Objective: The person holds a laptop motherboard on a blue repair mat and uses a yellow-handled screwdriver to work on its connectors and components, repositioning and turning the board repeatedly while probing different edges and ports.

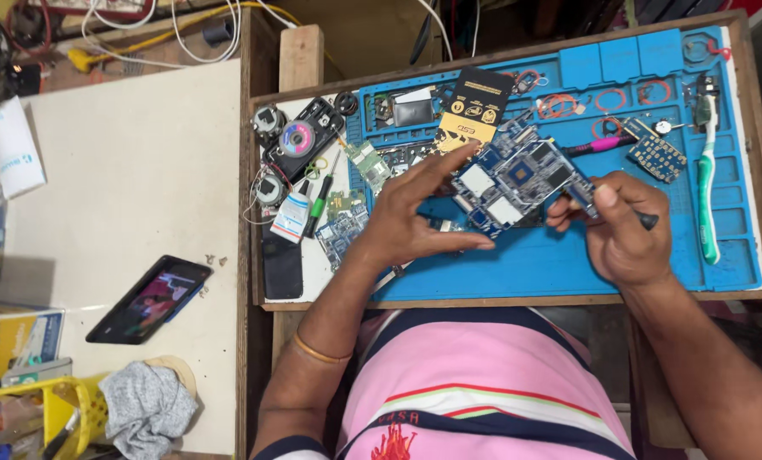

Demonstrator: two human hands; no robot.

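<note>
Nearest the camera, both forearms rise from a pink striped shirt (pixel 483 383) toward the blue work mat (pixel 568 264) on the desk; the left wrist wears a thin gold bangle (pixel 320 350).

The left hand (pixel 411 223) sits at about nine o'clock of the blue circuit board (pixel 517 181); its wrist is bent, palm turned right, the fingers spread wide; the upper fingers stretch toward one o'clock and touch the board's left edge, while the thumb runs flat toward three o'clock below it; its grip is loose and wide open, steadying the board rather than clasping it.

The right hand (pixel 621 228) lies at four o'clock of the board, knuckles up, fingers curled; its grip is closed tight around a thin dark tool (pixel 647 221), whose butt pokes out toward three o'clock; the fingertips meet the board's right edge.

The board itself rests tilted near the middle of the mat, between the two hands.

Farther off, at twelve o'clock, stands a black and gold card (pixel 475 106); at one o'clock lie a pink-handled tool (pixel 601 145) and a small blue board (pixel 656 153); at three o'clock a green and white toothbrush (pixel 705 192) lies lengthwise.

Well apart at eight o'clock, a black phone (pixel 149 299) with a lit screen lies on the pale desk (pixel 134 162).
</note>
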